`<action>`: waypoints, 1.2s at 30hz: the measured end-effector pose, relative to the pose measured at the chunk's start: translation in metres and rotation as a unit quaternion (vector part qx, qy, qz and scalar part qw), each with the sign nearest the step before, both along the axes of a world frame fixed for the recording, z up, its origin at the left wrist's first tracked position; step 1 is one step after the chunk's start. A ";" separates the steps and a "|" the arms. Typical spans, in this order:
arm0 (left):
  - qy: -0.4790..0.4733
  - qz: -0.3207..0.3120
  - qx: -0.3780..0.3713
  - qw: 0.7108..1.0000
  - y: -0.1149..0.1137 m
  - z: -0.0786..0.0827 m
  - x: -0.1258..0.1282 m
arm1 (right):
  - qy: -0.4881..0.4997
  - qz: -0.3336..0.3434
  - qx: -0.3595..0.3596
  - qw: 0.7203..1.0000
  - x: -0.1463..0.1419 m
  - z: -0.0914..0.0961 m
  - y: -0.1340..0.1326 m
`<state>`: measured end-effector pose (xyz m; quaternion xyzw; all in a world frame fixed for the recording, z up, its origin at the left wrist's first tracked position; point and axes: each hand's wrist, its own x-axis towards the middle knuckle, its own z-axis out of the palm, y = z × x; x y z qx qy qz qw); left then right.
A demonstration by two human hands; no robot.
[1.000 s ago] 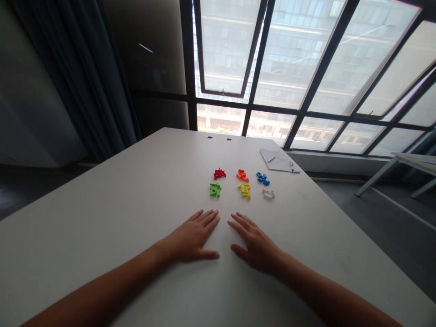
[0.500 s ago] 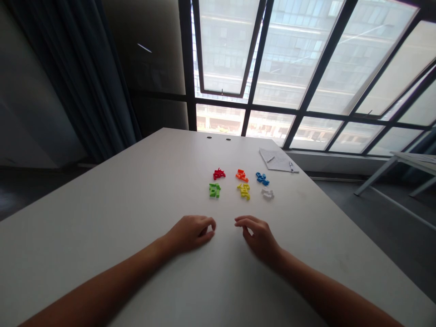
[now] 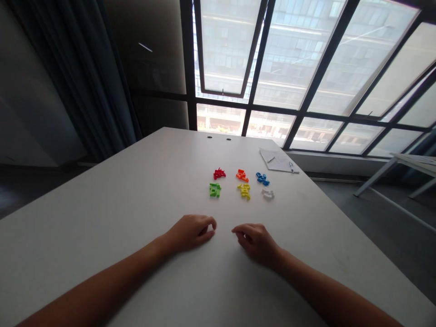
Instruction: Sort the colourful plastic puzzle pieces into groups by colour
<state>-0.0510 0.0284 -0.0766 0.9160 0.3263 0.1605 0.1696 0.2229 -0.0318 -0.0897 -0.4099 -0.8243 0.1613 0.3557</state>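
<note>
White tabletop (image 3: 143,195) lay beneath the left hand (image 3: 192,232), whose fingers were loosely curled, a slim gap showing between forefinger and thumb, with nothing visible in it. Opposite, the right hand (image 3: 257,243) had its fingers bent and drawn in towards the thumb; it showed no object either, and I could not tell whether the tips touched. The two hands faced each other, near but apart.

Just beyond them were six small clusters of blocky pieces in two rows. The green pieces (image 3: 218,187) sat nearest the left hand, the yellow pieces (image 3: 244,190) nearest the right, and the white pieces (image 3: 268,194) farther right, hard to make out against the surface. Behind lay the red pieces (image 3: 220,173), orange pieces (image 3: 242,175) and blue pieces (image 3: 262,178).

They looked like hard plastic: probably light, stiff, slightly slick and not fragile. Opposite edges of a single piece seemed the best hold, since neighbours crowded close and could be nudged. The near row stood between the hands and the back row.

Farther off, two pens (image 3: 292,167) rested on paper (image 3: 279,162), well clear of the clusters. Windows (image 3: 286,54) rose beyond.
</note>
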 end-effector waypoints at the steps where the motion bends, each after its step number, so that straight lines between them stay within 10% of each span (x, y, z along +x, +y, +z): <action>1: 0.002 0.001 -0.001 1.000 0.000 0.000 0.000 | -0.008 0.010 0.001 1.000 0.000 0.000 0.000; 36: 0.034 -0.085 0.076 0.993 0.005 -0.006 -0.005 | -0.065 0.087 0.024 0.994 0.001 0.006 -0.003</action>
